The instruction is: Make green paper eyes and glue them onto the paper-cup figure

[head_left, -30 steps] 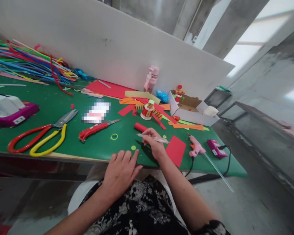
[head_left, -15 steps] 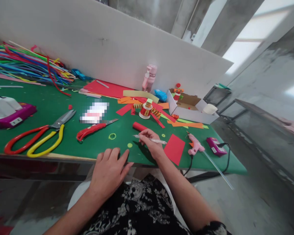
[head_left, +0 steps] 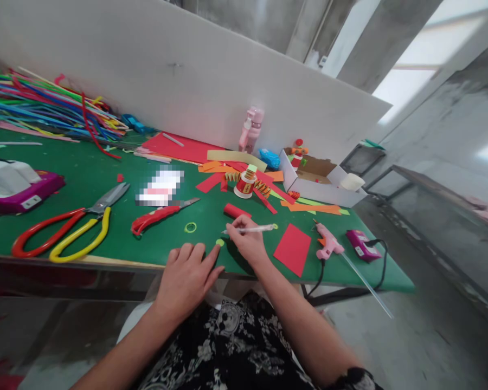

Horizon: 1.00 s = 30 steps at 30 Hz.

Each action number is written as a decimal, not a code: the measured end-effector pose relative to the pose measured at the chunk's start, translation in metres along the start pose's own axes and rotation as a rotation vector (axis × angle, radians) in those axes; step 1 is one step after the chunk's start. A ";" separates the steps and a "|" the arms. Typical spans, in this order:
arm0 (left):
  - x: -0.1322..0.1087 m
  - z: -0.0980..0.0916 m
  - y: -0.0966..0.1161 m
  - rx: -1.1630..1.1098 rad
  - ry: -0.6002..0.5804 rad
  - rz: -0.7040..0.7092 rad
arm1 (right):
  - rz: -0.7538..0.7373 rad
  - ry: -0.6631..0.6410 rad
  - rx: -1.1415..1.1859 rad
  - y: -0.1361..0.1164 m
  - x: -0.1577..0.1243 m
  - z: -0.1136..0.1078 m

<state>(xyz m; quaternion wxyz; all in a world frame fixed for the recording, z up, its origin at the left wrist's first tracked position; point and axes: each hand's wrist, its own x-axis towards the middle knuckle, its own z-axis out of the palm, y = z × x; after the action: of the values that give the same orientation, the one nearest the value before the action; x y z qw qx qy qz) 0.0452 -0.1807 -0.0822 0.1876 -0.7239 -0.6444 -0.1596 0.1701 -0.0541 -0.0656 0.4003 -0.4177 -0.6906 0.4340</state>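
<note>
My left hand lies spread on the front of the green table, its index fingertip at a small yellow-green paper disc. My right hand grips a slim, whitish pen, with its tip just above and right of that disc. Behind the right hand is a red paper roll. A red paper rectangle lies right of my right wrist. Left of the disc is a yellow-green paper ring. Farther back stands a red and white paper cup figure with folded paper arms.
Large scissors and a red-handled knife lie on the left. A pink glue gun with a long stick and a purple power block sit right. Behind are paper strips, a white box and many pipe cleaners.
My left index fingertip has come onto the yellow-green disc. My right hand has brought the pen tip lower, close beside the disc. The view has shifted slightly.
</note>
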 end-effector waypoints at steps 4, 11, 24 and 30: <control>0.002 0.000 0.002 -0.011 0.009 -0.010 | -0.003 -0.030 -0.041 -0.002 -0.001 -0.001; 0.002 0.000 0.002 -0.017 0.007 -0.016 | 0.000 -0.059 -0.099 -0.003 -0.004 0.001; 0.002 -0.002 0.002 -0.017 -0.036 -0.028 | 0.007 -0.054 -0.121 -0.006 -0.004 0.002; 0.002 -0.002 0.002 -0.017 -0.029 -0.027 | 0.010 -0.072 -0.131 -0.006 -0.004 0.001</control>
<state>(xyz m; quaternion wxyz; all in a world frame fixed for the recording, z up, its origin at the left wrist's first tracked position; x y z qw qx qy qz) 0.0473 -0.1802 -0.0798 0.1700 -0.7190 -0.6554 -0.1569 0.1689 -0.0593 -0.0610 0.3446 -0.4307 -0.7294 0.4047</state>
